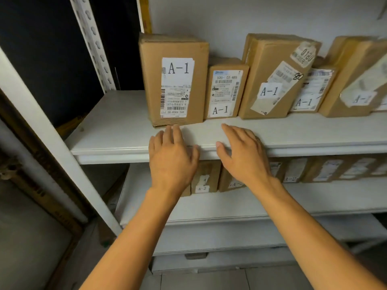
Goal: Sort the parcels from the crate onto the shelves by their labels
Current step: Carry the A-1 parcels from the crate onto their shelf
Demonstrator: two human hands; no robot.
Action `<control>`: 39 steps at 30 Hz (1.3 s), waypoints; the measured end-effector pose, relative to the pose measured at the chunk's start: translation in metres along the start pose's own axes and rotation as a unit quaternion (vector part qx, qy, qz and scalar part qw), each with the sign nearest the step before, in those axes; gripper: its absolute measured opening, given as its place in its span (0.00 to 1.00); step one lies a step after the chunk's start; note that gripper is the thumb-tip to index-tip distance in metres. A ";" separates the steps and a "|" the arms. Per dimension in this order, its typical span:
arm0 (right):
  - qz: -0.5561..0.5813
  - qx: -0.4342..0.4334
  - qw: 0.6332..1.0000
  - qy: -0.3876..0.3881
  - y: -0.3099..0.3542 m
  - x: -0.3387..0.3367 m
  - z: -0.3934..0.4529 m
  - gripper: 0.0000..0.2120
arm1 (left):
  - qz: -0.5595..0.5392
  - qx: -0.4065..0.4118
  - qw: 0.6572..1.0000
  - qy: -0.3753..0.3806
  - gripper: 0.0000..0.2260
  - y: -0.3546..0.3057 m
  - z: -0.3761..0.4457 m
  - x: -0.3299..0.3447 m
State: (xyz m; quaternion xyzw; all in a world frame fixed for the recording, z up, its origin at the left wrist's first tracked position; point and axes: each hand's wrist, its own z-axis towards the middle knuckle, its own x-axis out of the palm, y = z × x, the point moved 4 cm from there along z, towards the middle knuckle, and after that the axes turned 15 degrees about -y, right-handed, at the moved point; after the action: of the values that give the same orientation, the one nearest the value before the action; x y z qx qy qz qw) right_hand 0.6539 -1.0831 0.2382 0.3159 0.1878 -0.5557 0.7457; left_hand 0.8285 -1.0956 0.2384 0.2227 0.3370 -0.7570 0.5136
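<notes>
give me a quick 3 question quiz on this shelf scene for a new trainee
1. True or false: the left hand grips the leftmost box.
2. The upper shelf boxes read: a) A-1 b) A-2 c) B-1
3. Fill in: a readable label on the lower shelf boxes says ____.

Key: 1 false, both it and the right hand are open and hold nothing; 2 a; 3 A-2.
</notes>
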 end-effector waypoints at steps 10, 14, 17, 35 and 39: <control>-0.141 0.076 0.986 -0.055 -0.185 -0.158 -0.069 0.25 | -0.132 0.222 0.961 0.099 0.25 -0.207 -0.040 0.039; -0.202 0.155 0.965 -0.062 -0.260 -0.226 -0.113 0.24 | -0.175 0.291 0.931 0.135 0.21 -0.310 -0.065 0.058; -0.231 0.217 0.947 -0.058 -0.308 -0.275 -0.151 0.25 | -0.189 0.345 0.905 0.160 0.23 -0.391 -0.091 0.073; -0.424 0.565 0.702 -0.092 -0.439 -0.523 -0.404 0.28 | -0.419 0.568 0.644 0.295 0.22 -0.789 -0.335 0.047; -0.454 0.646 0.604 -0.111 -0.437 -0.561 -0.457 0.30 | -0.415 0.643 0.567 0.304 0.25 -0.849 -0.399 0.034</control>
State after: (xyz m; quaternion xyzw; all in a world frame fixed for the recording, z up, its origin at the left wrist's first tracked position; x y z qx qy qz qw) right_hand 0.0975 -0.4541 0.1440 0.5254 -0.1852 -0.8303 0.0150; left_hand 0.0240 -0.6143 0.1855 0.5468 -0.0470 -0.7915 -0.2690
